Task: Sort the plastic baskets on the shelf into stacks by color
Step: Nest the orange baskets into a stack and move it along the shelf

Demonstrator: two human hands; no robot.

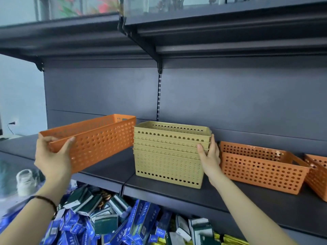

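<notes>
My left hand (53, 154) grips the near end of an orange perforated basket (99, 140) and holds it tilted above the dark shelf (194, 193), left of centre. A stack of several nested tan baskets (168, 156) stands on the shelf in the middle. My right hand (209, 154) holds the stack's right near corner, thumb on the front and fingers along the side. Right of the stack an orange basket (261, 168) sits on the shelf, and another orange basket (318, 175) is cut off by the right edge.
A dark shelf board (212, 32) hangs overhead, with a slotted upright (159, 96) in the back panel. Below the shelf lie several blue and green boxes (106, 223) in a heap. A white shoe (26, 181) lies at the lower left.
</notes>
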